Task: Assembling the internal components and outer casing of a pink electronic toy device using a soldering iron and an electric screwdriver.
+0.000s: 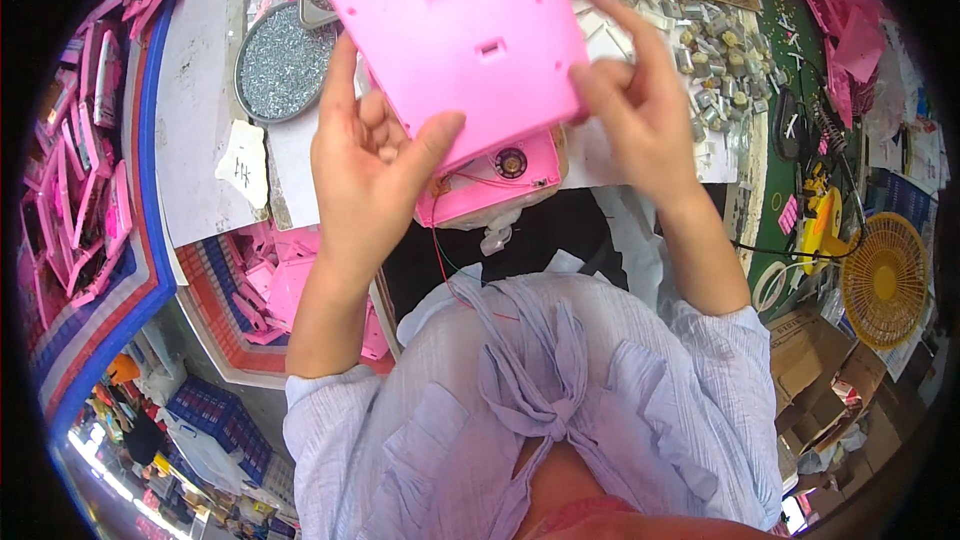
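I hold up a pink plastic housing panel, roughly square, with a small rectangular slot and a raised ledge at its far end. My left hand grips its near left corner, thumb on the face and fingers behind. At the right edge, my right hand is bent with its fingertips against the panel, slightly blurred. Below and partly covered by the panel lies a second pink housing bearing a round dark speaker. Thin red and dark wires hang from it toward my lap.
A round tray of small screws stands at the left, near a torn white scrap. Metal-and-white blocks pile up at the right. Pink housings fill a bin at far left. A yellow fan is at far right.
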Available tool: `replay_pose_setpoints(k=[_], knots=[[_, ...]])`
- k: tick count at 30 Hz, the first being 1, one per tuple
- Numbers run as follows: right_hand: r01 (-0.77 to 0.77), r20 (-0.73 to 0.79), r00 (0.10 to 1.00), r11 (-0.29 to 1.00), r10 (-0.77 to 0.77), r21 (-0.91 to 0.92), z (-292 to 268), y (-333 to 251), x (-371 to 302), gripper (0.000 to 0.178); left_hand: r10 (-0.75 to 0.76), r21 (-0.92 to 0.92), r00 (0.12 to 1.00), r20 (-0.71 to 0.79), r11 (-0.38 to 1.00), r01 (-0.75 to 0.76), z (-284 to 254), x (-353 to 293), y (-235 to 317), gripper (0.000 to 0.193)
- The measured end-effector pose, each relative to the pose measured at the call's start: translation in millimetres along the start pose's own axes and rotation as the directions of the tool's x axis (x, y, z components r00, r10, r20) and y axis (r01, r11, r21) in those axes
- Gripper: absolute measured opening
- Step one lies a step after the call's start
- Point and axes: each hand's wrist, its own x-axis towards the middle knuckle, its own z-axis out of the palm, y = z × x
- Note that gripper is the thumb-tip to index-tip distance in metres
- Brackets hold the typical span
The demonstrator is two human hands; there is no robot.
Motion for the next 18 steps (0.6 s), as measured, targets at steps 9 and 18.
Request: replay_pose_setpoints(k=[9,18], knots=[[0.137,0.093,0.99,0.851,-0.104,-0.507,17,41,-41,0.052,-0.01,0.469,0.999,0.038,0.883,-0.009,-17,-34,-36,0.081],[0.295,0.302,0.942,0.783,-0.143,-0.548,12,33,-23,0.048,-0.049,0.483,0.997,-0.056,0.873,0.07,-22,-49,-42,0.075]])
